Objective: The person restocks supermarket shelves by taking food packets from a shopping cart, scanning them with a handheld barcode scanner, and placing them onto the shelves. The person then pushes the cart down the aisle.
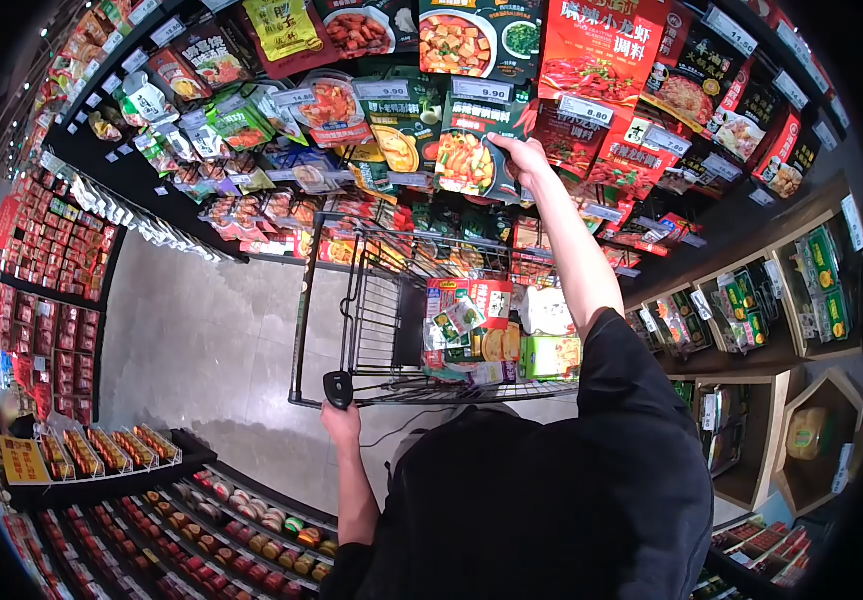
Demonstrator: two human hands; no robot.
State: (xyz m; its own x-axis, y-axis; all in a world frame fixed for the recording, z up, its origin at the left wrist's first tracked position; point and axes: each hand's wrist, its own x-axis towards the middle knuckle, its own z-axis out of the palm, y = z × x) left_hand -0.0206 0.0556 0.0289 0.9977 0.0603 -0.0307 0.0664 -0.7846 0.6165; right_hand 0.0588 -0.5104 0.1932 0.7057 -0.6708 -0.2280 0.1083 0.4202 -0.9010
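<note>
High on the shelf display, my right hand (519, 162) pinches the upper right edge of a dark green seasoning packet (468, 150) with a food picture, just under a 9.90 price tag. The packet is among the hanging ones; whether it is off its hook cannot be seen. My left hand (342, 424) is closed around the black rounded end piece (337, 388) at the near corner of the shopping cart (300, 330). Inside the cart lie several colourful packets, among them a red one (496, 300), a green and white one (551, 356) and a white bag (545, 310).
Hanging packets, including a large red one (601, 55), fill the shelf ahead. Wooden shelves (786, 320) with packaged goods stand at the right. Red goods (56, 240) line the far left, and racks of jars (251, 515) are at the lower left. Grey floor (201, 330) shows left of the cart.
</note>
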